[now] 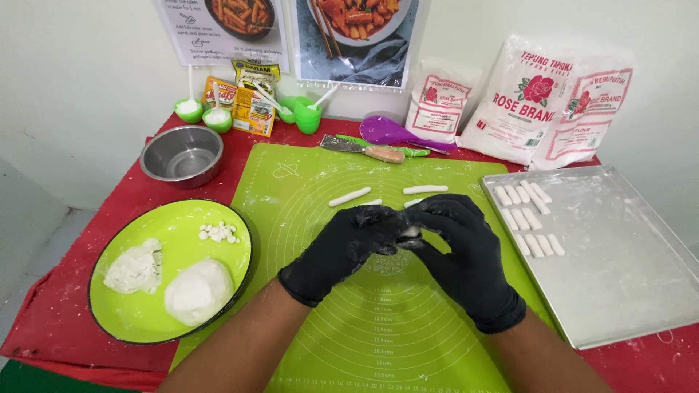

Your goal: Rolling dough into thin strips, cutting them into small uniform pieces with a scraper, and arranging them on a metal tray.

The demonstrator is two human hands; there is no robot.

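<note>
Leftmost, beside the green mat (306,196), we have a green plate (138,320) with a dough ball (198,291), a floury lump (135,268) and small crumbs (218,233); behind it stands a steel bowl (182,154). Over the mat's middle our left hand (342,251) and right hand (455,251), both in black gloves, meet, fingertips pinched narrowly on a small white dough piece (412,231) between them. Beyond the hands three rolled dough sticks (349,196) lie on the mat. Right of the mat a metal tray (626,276) holds more sticks (528,215).
</note>
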